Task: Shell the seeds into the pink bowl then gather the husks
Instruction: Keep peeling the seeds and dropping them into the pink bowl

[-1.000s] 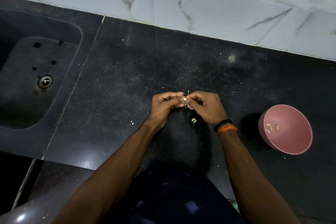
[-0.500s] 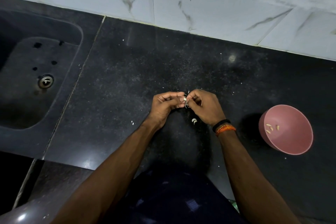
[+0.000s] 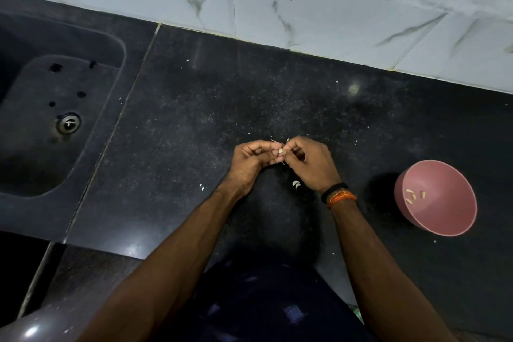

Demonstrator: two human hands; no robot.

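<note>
Shelling is only begun, I'd say: both hands, left (image 3: 251,159) and right (image 3: 311,162), pinch one seed (image 3: 281,151) between fingertips above the worktop (image 3: 194,125). The bowl (image 3: 437,219), well off to the right, holds just a few kernels (image 3: 413,195). Husks (image 3: 296,185) lie ungathered under the right wrist; bits scattered about. Sink (image 3: 55,119) left; nothing blocks the bowl.

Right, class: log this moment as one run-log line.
step: shelling | both hands pinch small pale seed | round pink plastic bowl: few kernels | husks on black countertop: ungathered
</note>
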